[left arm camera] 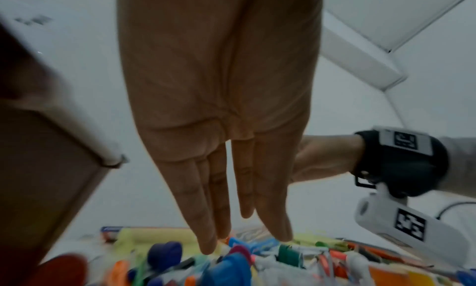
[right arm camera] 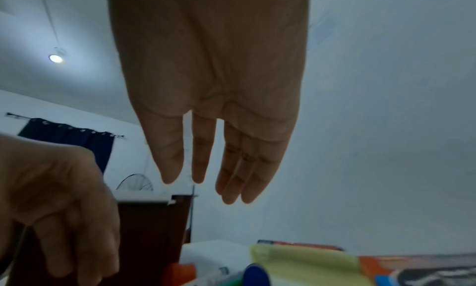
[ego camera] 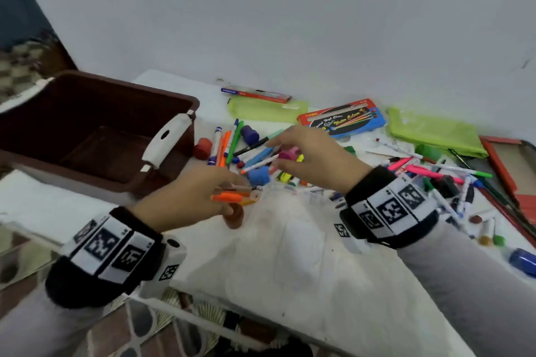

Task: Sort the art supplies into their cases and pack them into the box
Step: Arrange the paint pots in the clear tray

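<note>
Markers (ego camera: 246, 151) are seen scattered loose on the white table (ego camera: 290, 255), with the brown box (ego camera: 95, 127) just left of them, nothing visible inside. Green pouches (ego camera: 266, 109) and a red-blue marker case (ego camera: 342, 119) lie flat by the wall. Both the left hand (ego camera: 191, 194) and right hand (ego camera: 316, 159) are held over the pile, fingers straight, nothing grasped.

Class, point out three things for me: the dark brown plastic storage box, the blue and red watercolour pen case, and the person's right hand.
dark brown plastic storage box (ego camera: 174, 95): head view, far rim.
blue and red watercolour pen case (ego camera: 342, 120): head view, printed front.
right hand (ego camera: 316, 158): head view, back of hand.
</note>
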